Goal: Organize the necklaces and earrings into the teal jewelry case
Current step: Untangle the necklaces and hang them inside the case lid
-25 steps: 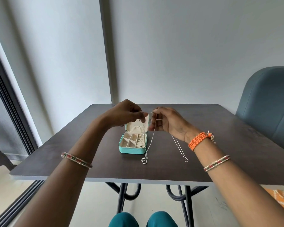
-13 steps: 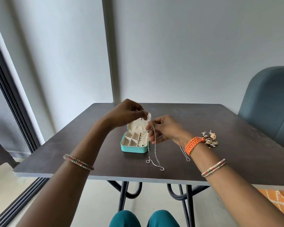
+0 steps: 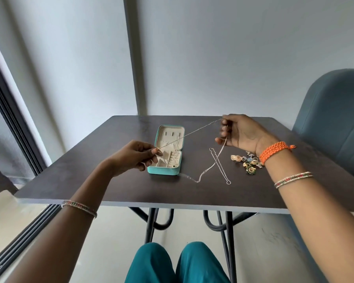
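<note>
A dark brown table with black metal legs fills the middle of the view, and a blue-grey upholstered chair stands at its right side against a pale wall. The person's knees in teal trousers show below the near edge

The teal jewelry case lies open on the table, left of centre, its cream-lined lid laid back flat toward the wall and its divided tray toward the person. What sits in the compartments is too small to tell

The right hand is raised above the table to the right of the case, palm turned toward the camera, thumb and forefinger pinching one part of a thin silver chain necklace, the other fingers loosely curled. The left hand hangs just beside the case's left edge, fingers curled, its thumb and forefinger pinching the same chain. The chain runs taut between the two hands, passing over the open lid. From the right hand the rest drops to the table, trailing to a point near the case's front right corner

A second thin necklace lies on the table, crossing under the hanging chain. A small heap of gold and coloured earrings lies just right of it, near the right wrist with its orange braided wristband. Thin beaded bangles circle both forearms
</note>
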The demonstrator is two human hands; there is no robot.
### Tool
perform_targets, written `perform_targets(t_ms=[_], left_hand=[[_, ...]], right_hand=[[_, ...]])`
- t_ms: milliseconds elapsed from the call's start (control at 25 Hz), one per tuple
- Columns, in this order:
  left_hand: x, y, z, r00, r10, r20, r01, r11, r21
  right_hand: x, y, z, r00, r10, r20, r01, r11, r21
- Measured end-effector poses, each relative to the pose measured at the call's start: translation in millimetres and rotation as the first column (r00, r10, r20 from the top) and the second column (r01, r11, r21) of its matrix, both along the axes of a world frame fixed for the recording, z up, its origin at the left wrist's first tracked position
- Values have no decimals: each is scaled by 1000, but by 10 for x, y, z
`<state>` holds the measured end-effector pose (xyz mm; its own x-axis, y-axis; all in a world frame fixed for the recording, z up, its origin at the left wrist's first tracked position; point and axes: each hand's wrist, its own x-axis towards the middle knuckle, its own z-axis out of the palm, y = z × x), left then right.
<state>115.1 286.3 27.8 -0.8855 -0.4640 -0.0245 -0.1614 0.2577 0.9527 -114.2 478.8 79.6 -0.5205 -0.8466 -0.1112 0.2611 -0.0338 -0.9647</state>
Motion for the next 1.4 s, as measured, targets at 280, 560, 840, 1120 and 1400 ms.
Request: perform_targets(t_ms=[280,560,840,1120,1400], left_hand=[[-189,301,-5,996,51,-75,-52,998,-21],[-152,306,-57,999,-4,-34,5,999,33],[-178,371,-148,987,95,-126,-94,995,19],[-160,280,-243,965,228,-129,-229,973,7],[-142,106,-239,807,528,-262,-483,848,220]], right_hand=[[-303,-192,-115,770,-425,-475,469,883,-29],[-474,-169,-55,548,-680,-488,699,692,-180],[-380,-171,99,672,-686,280,740,642,-201],[-404,-185,61,843,-474,253,527,820,-221],[-281,-86,-111,835,-143,-532,144,989,-39]])
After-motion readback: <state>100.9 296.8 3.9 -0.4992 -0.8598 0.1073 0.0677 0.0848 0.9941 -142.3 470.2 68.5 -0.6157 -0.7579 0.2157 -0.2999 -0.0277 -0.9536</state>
